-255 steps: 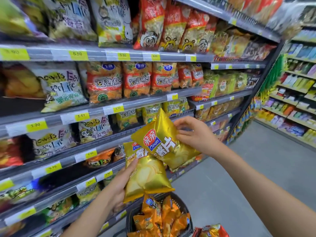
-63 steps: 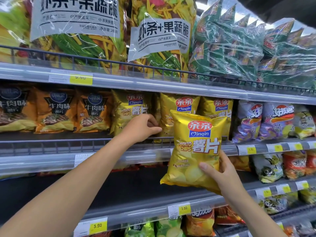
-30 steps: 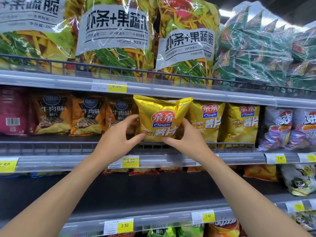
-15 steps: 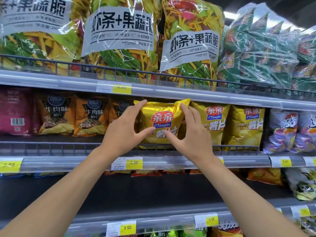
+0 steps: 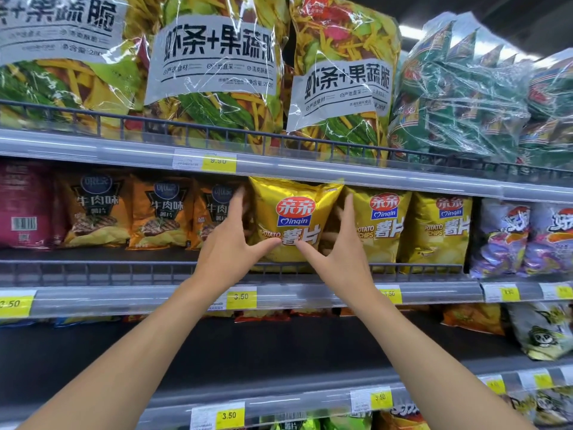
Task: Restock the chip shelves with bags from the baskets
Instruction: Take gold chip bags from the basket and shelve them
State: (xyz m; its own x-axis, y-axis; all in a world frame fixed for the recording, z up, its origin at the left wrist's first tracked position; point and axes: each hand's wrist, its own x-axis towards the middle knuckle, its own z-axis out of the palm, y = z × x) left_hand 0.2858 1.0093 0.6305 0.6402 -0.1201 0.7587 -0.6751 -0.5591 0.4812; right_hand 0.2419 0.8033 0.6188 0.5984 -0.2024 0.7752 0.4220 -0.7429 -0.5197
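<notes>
- A second ago the gold chip bag (image 5: pixel 294 206) was being lifted over the wire rail (image 5: pixel 124 270) with both hands closed round its lower half. Now it stands upright on the middle shelf (image 5: pixel 93 293), behind that rail
- The fingers have since straightened. The left hand (image 5: pixel 231 243) lies flat along the bag's left edge and the right hand (image 5: pixel 341 246) along its right edge, and both thumbs touch the lower front. Neither hand is grasping, they only steady and square the bag
- To my eye this bag is as good as placed, and what remains is to let go and fetch another; no basket shows here
- The bag fills the slot between the orange bags (image 5: pixel 96 209) on its left and two matching gold bags (image 5: pixel 383 225) on its right, touching both neighbours
- The gold bags carry a red oval with 亲亲, a blue "Qinqin" heart, "POTATO CHIPS" and 薯片
- The orange bags read 牛肉味 薯片
- The large clear packs (image 5: pixel 214 54) on the shelf above read 虾条+果蔬脆
- The yellow price tag (image 5: pixel 241 296) under the hands reads 3.50, and the upper tag (image 5: pixel 218 161) looks like 9.90 but is blurred
</notes>
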